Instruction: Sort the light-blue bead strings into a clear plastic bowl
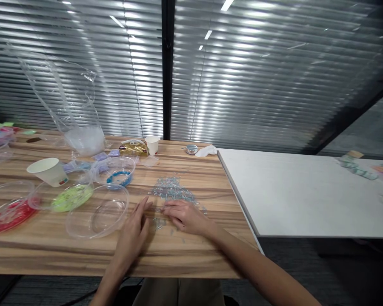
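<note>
Faced slatted blinds (83, 63) across a wood-grain table (191, 259); rested left hand (135, 227) open beside loose glassy tubes (170, 188), right hand (185, 216) bent over their near edge, perhaps to pen them in; couldn't tell if pinching any; saw coloured pieces (72, 198) in clear bowls (115, 165), likely against mixing
</note>
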